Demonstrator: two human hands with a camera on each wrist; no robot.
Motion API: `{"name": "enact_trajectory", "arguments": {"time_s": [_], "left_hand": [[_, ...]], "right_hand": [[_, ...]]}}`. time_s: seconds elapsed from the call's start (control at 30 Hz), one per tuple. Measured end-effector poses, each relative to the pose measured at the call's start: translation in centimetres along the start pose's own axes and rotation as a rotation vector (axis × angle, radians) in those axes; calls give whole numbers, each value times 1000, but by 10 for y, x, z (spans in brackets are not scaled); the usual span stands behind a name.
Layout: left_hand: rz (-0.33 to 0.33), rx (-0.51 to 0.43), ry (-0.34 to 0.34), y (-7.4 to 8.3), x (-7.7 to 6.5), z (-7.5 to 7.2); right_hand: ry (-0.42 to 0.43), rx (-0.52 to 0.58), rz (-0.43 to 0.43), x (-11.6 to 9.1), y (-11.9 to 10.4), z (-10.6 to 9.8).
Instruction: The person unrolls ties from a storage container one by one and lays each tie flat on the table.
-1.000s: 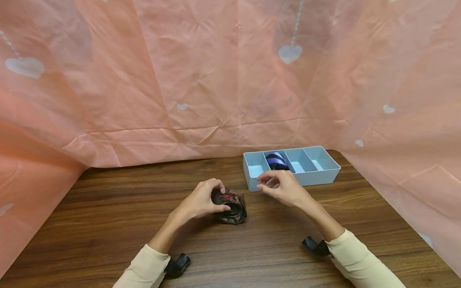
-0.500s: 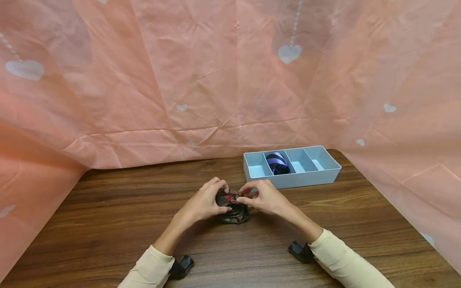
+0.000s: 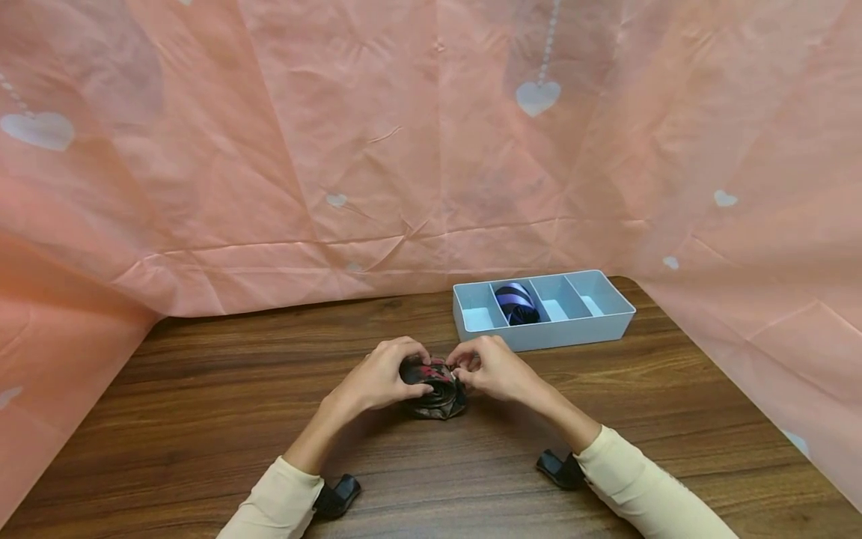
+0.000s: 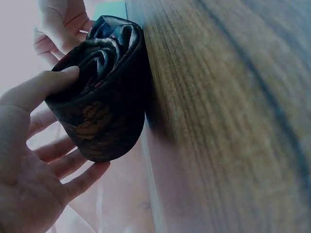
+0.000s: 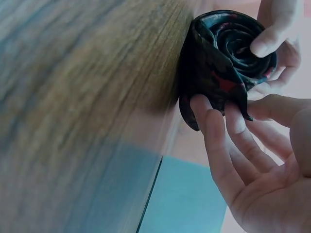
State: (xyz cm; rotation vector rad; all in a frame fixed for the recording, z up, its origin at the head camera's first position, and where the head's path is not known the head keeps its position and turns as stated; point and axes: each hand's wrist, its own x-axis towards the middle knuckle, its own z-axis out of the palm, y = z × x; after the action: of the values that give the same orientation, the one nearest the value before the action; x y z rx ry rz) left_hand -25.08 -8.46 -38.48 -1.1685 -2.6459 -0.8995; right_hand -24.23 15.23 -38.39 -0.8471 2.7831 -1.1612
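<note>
A dark rolled-up necktie (image 3: 438,403) with red and brown patterning rests on the wooden table, its coiled edge facing the wearer. My left hand (image 3: 382,378) grips the roll from the left; the thumb lies on the coil's edge in the left wrist view, the fingers round the far side. At the roll's right side, my right hand (image 3: 494,368) pinches the tie's outer loose end (image 5: 239,99) between thumb and fingers. In the right wrist view, the tip of that end pokes out by the thumb.
Behind the hands to the right stands a light blue box (image 3: 572,334) with several compartments. A rolled purple-and-black striped necktie (image 3: 515,299) sits in its second compartment from the left. A pink cloth (image 3: 377,172) with pale hearts hangs around the wooden table (image 3: 222,374).
From in front of the box, my right hand has come left and down to the rolled necktie and now pinches its loose end. The left hand has kept its grip nearly in place.
</note>
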Motion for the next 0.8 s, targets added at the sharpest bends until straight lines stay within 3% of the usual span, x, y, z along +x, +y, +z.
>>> {"name": "enact_trajectory", "arguments": {"time_s": [0.37,0.8], "left_hand": [[27,-28,-8,-2,-1,-1],[30,-24,-9,-7,-8,-4]], "right_hand": [[-59,170,85,-1,0,-3],[-75,231,171,-10,7,-7]]}}
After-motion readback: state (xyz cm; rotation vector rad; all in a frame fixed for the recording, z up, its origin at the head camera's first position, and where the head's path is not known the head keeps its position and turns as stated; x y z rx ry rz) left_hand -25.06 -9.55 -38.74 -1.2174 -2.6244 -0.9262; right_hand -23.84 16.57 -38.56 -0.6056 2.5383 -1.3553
